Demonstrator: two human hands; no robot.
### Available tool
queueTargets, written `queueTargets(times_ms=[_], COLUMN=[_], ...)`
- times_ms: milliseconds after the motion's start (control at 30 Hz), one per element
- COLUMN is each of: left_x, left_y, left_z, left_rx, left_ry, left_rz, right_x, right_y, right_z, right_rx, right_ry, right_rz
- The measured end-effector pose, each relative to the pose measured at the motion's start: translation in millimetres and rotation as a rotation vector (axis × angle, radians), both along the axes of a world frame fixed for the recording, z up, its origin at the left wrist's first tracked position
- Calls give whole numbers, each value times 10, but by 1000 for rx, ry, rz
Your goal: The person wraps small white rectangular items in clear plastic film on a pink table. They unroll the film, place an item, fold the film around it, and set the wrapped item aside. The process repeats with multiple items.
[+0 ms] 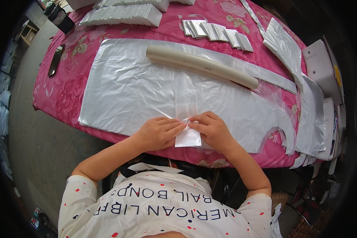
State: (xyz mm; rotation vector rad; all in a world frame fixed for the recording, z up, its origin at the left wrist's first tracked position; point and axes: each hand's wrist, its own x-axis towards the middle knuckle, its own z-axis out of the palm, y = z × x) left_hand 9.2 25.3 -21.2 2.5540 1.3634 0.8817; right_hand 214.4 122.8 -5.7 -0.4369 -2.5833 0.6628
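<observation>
In the head view, a narrow folded strip of clear plastic film (188, 138) lies near the table's front edge, on top of a wide stack of plastic sheets (122, 83). My left hand (160, 132) presses on the strip from its left side, fingertips at a fold in the middle. From the right, my right hand (211, 129) pinches the same fold between thumb and fingers. The two hands' fingertips almost meet there. Beyond them, the strip's thin, see-through far part runs away from me over the sheets.
A beige plastic pipe (200, 66) lies across the sheets. Several folded plastic packets (217, 32) sit behind it. At the back left are packed rows of packets (122, 16), a dark jar (59, 18) and a phone (56, 60). White foam boxes (322, 64) stand at the right edge.
</observation>
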Motion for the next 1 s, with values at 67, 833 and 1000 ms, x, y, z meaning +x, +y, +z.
queueTargets(times_ms=[67, 833, 1000], left_x=[15, -12, 111], left_y=[9, 342, 204], left_z=[44, 233, 111], left_rx=[-99, -764, -87], left_ry=[-79, -549, -25], left_rz=[49, 530, 388], right_x=[9, -330, -344], right_y=[17, 363, 360], right_z=[-7, 213, 221], right_rx=[-101, -916, -888], right_ry=[-8, -380, -400], right_rz=[-56, -497, -504])
